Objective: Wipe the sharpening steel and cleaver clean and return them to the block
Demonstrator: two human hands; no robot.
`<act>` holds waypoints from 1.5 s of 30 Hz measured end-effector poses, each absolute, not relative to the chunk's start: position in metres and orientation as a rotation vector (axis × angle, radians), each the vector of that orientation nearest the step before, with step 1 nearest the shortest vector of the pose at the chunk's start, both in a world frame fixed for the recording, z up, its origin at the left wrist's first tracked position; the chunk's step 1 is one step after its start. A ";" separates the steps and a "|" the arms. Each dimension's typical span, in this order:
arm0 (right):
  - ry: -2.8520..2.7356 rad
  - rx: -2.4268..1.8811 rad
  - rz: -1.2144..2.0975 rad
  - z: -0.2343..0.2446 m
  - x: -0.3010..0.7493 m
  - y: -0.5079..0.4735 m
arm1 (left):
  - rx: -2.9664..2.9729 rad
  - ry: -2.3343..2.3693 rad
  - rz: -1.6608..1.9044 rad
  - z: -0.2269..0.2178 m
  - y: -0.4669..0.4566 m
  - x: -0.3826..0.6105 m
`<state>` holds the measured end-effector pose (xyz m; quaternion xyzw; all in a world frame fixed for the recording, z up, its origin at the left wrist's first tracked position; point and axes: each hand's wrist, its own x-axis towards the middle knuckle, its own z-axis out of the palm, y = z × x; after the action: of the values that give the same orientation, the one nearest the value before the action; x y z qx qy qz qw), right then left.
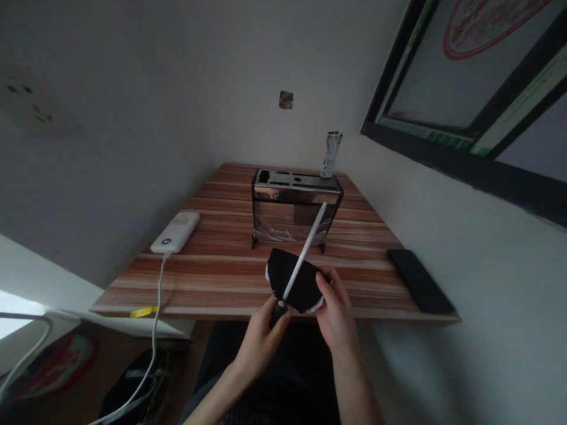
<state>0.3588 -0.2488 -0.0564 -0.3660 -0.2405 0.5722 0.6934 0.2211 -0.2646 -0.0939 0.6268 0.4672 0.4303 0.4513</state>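
My left hand point(266, 333) is closed around the black handle of a sharpening steel point(305, 251), whose long pale rod points up and away to the right. Under the rod lies a black sheet point(286, 273) with ragged white edges; its material I cannot make out. My right hand point(334, 301) pinches the sheet's right side between thumb and fingers. Beyond both hands a knife block point(296, 180) stands on the table, with a slotted metal top and clear film round its lower part. A wrapped, narrow upright item point(331, 154) sticks out of its right end.
The striped wooden table point(221, 283) meets walls at the back and right. A white power bank point(177, 232) with a cable point(159, 283) lies on the left, a black phone point(419, 280) on the right. Yellow tape point(144, 311) sits at the front edge. A dark frame point(460, 153) hangs right.
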 end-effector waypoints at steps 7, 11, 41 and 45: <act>-0.458 -0.709 1.533 -0.065 0.372 -0.244 | 1.310 1.083 0.976 -0.096 -0.268 0.221; -0.569 -0.666 1.617 -0.072 0.378 -0.243 | 1.245 1.022 0.933 -0.094 -0.270 0.221; -1.090 -0.985 1.336 -0.068 0.350 -0.255 | 1.661 1.165 0.846 -0.087 -0.267 0.218; -1.087 -1.029 1.271 -0.068 0.351 -0.256 | 1.690 1.174 0.809 -0.084 -0.265 0.216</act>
<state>0.3508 -0.2557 -0.0677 -0.4358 -0.4605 0.5382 0.5553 0.2159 -0.2650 -0.0836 0.6832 0.4747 0.3270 0.4484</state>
